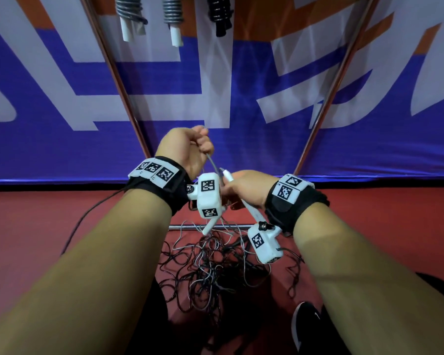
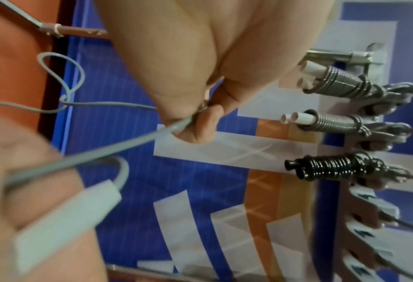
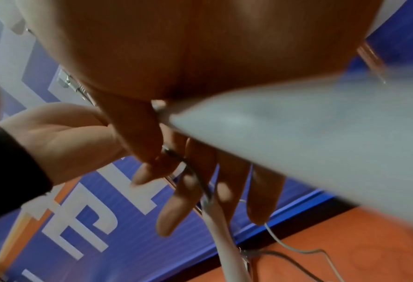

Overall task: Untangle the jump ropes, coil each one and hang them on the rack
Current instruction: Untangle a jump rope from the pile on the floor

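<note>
Left hand (image 1: 182, 147) raised, fingers curled, pinching thin grey rope cord (image 2: 137, 139) | right hand (image 1: 246, 188) grips that rope's white plastic handle (image 1: 251, 208) (its fingers lie fairly straight) | tangled pile of black and grey jump ropes (image 1: 210, 272) on red floor (image 1: 62, 213) below | three coiled ropes (image 2: 340, 124) hang on the metal rack (image 1: 328, 103)

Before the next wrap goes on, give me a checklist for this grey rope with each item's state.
1. Left hand pinches the grey cord: ok.
2. Right hand holds the white handles: ok.
3. Cord between the hands runs straight: ok.
4. Cord free of knots: not ok, a small loop sits in it.
5. Cord clear of the tangled pile on the floor: cannot tell.
6. Free hook on the rack below the three hung coils: ok.
</note>
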Motion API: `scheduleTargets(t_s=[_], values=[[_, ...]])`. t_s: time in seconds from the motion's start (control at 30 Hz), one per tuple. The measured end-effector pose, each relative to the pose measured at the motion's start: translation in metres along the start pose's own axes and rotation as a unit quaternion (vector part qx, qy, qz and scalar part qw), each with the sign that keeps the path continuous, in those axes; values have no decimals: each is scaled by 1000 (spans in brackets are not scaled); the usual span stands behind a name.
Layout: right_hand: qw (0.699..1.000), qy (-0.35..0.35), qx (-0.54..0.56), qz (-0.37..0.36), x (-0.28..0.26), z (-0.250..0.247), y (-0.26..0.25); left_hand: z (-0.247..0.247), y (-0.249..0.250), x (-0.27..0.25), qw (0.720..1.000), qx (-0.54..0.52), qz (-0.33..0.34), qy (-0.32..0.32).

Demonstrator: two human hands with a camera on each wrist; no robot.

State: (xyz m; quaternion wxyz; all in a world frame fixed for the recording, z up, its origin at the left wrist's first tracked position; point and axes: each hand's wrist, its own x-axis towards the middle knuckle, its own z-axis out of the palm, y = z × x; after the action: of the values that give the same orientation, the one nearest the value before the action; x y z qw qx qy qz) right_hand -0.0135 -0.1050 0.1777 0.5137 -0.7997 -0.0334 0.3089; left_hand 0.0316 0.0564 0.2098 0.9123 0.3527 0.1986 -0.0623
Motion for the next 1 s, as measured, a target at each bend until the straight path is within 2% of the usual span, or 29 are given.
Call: scheduleTargets(t_s=[0.07,0.1,0.17,0.23,0.3,0.37,0.43,0.5,0.57,0.63,0.7,0.9,1.0], values=[[1000,17,0,-14,-1,-1,3,-4,2,8,994,51,78,59],[999,32,5,-13,0,-4,4,-6,2,12,988,95,96,80],[996,62,62,0,0,-8,3,-9,-1,18,963,236,89,97],[987,96,133,-1,0,-13,-1,-13,-8,17,911,398,45,98],[975,134,176,-10,1,-17,-6,-12,-19,8,886,460,-21,56],[961,176,213,-17,-1,-21,-10,-11,-28,0,874,473,-107,9],[950,208,232,-36,-1,-26,-12,-8,-32,-10,848,490,-190,-65],[948,238,207,-48,-2,-31,-12,-5,-35,-18,809,532,-204,-142],[947,246,199,-51,-1,-35,-11,-5,-38,-25,782,574,-155,-185],[949,231,209,-48,2,-37,-9,-10,-40,-24,788,576,-108,-190],[956,225,186,-37,4,-37,-6,-13,-40,-23,802,563,-91,-176],[970,240,21,11,9,-32,0,-6,-35,-25,856,492,-66,-143],[976,219,-1,5,6,-26,-1,-6,-33,-22,850,510,-28,-126]])
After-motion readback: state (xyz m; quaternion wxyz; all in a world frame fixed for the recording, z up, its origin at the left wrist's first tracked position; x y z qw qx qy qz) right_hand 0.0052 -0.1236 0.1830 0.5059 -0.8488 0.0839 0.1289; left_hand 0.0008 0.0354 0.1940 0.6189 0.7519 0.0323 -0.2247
